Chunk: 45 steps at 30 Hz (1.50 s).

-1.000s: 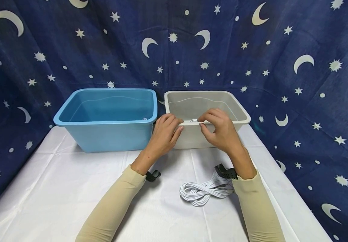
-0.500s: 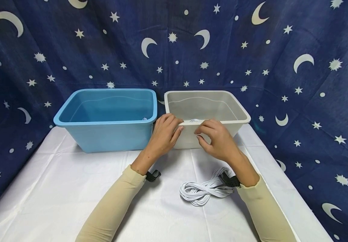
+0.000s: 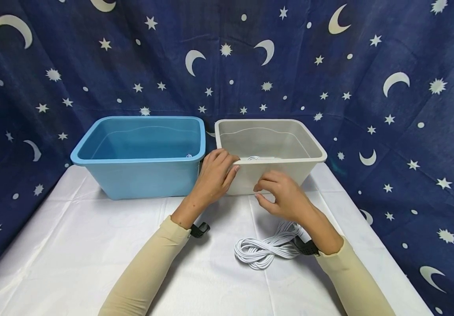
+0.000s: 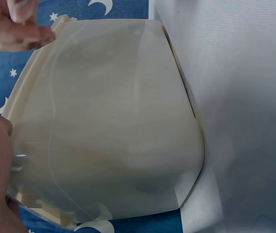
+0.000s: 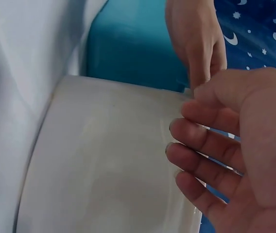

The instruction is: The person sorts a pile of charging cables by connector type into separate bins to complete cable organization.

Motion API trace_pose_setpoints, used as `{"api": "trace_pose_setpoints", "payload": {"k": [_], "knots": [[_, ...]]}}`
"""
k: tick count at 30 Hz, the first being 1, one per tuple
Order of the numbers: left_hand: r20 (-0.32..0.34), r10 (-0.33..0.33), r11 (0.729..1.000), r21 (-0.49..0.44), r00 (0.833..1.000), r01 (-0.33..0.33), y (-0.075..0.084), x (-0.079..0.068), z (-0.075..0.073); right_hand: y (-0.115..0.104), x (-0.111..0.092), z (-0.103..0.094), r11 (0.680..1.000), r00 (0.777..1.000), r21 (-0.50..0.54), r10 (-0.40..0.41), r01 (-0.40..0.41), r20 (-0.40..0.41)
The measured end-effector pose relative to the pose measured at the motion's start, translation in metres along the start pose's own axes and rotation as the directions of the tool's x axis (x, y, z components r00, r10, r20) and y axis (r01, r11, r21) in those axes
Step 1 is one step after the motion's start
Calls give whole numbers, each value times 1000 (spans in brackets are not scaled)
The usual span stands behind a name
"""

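In the head view a grey plastic bin point(image 3: 274, 169) stands right of a blue bin point(image 3: 138, 177). My left hand point(image 3: 213, 175) holds the grey bin's rim near its left front corner, fingers over the edge and thumb in front. Low before that bin's front wall, my right hand point(image 3: 280, 195) hangs loosely curled with nothing in it; the right wrist view shows its bent fingers point(image 5: 201, 160) apart and bare. White loops point(image 3: 253, 158) show just inside the grey bin. A bundle of white cable point(image 3: 266, 248) lies on the table beneath my right wrist.
A white cloth point(image 3: 73, 254) covers the table. A dark blue curtain point(image 3: 227, 66) with moons and stars hangs close behind both bins. Something small and pale point(image 3: 189, 155), too small to tell, shows inside the blue bin.
My right hand has come away from the grey bin's front rim and moved down toward me. The left hand and both bins keep their places.
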<state>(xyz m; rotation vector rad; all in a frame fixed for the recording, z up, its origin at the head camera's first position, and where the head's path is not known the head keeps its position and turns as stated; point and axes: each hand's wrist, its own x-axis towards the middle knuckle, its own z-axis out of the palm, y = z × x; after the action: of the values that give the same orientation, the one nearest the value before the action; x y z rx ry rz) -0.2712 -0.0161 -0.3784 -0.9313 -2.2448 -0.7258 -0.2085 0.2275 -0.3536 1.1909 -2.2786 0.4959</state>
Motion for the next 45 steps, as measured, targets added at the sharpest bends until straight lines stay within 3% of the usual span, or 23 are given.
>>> {"api": "trace_pose_setpoints", "payload": {"k": [14, 20, 24, 29, 37, 41, 45], "knots": [[-10, 7, 1000, 1, 1000, -7, 0, 0, 1, -6, -26, 5, 999, 983, 11, 47, -50, 180], [3, 4, 1000, 2, 1000, -4, -1, 1, 2, -12, -33, 3, 996, 959, 35, 70, -82, 274], [-1, 6, 1000, 1, 1000, -6, -1, 0, 2, -17, -36, 1, 988, 913, 70, 97, -135, 395], [-8, 12, 1000, -2, 1000, -12, -1, 0, 2, -23, -39, 0, 972, 821, 61, 157, -227, 548], [-15, 18, 1000, -2, 1000, -18, -1, 0, 2, -30, -40, 2, 958, 705, 15, 199, -285, 681], [-10, 14, 1000, 3, 1000, -14, 0, 0, 2, -32, -41, 5, 954, 666, -6, 214, -300, 714], [-4, 11, 1000, 5, 1000, -11, 0, 0, 1, -35, -40, 7, 950, 646, 2, 210, -311, 734]]}}
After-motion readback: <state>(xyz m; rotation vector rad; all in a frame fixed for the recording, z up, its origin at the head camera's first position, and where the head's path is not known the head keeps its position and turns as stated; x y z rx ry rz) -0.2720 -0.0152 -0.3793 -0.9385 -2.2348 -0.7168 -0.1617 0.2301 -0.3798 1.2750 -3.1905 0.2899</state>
